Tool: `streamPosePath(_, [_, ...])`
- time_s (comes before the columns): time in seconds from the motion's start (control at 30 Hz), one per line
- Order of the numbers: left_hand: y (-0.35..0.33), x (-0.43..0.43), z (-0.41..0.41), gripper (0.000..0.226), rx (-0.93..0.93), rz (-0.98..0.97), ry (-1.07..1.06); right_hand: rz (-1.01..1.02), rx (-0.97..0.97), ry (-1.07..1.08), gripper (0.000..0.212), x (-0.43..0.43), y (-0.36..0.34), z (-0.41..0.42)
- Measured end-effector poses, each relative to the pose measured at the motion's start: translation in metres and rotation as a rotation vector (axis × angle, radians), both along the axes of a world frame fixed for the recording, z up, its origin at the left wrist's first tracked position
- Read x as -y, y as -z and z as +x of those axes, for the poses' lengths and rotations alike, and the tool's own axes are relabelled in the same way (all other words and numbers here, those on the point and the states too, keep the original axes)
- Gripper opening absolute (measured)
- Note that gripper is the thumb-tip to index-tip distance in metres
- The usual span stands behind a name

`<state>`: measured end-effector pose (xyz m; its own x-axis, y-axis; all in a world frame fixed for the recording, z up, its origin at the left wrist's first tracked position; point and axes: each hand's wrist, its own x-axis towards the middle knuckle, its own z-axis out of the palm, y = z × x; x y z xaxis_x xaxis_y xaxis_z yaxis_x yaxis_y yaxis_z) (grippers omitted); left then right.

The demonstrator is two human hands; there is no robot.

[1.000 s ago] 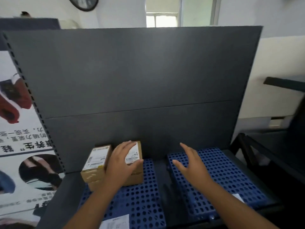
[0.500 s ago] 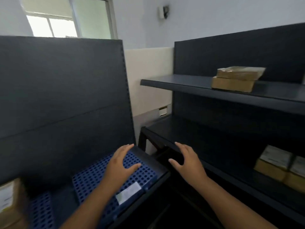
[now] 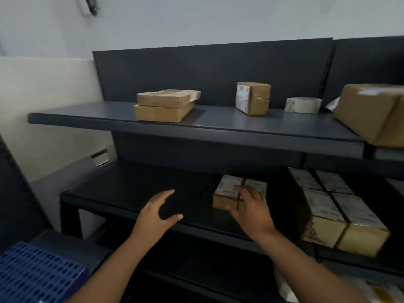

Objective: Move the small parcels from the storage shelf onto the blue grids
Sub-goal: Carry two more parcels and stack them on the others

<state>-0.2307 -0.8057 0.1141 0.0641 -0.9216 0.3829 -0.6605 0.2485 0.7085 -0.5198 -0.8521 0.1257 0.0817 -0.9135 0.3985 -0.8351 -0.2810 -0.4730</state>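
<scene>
Two small cardboard parcels [image 3: 227,192] with white labels stand side by side on the lower board of the dark storage shelf [image 3: 122,193]. My right hand [image 3: 251,212] reaches over their front, fingers spread, fingertips at or just above the parcels; contact is unclear. My left hand [image 3: 156,212] hovers open over the bare lower board, left of the parcels, holding nothing. A corner of a blue grid [image 3: 32,274] shows at the bottom left.
The upper board carries two flat stacked parcels [image 3: 166,104], one upright small parcel [image 3: 252,98], a tape roll [image 3: 302,104] and a big box [image 3: 371,112]. Several long boxes [image 3: 336,211] fill the lower board at the right. A dark panel edge stands at the far left.
The view has swung right, from the blue grids with their two parcels to the storage shelf. Both empty hands have moved with it; the right hand has reached the small parcels on the lower board.
</scene>
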Motion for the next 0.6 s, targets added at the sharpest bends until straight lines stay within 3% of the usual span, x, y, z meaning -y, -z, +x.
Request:
streamPosePath(0.23, [0.021, 0.063, -0.072, 0.077, -0.040, 0.105, 0.157, 0.105, 0.060, 0.121, 0.073, 0.014, 0.021, -0.057])
streamPosePath(0.5, [0.034, 0.115, -0.117, 0.082, -0.029, 0.204, 0.237, 0.223, 0.140, 0.084, 0.072, 0.036, 0.046, -0.070])
streamPosePath(0.6, [0.040, 0.121, -0.124, 0.068, -0.015, 0.208, 0.231, 0.235, 0.134, 0.062, 0.065, 0.038, 0.052, -0.069])
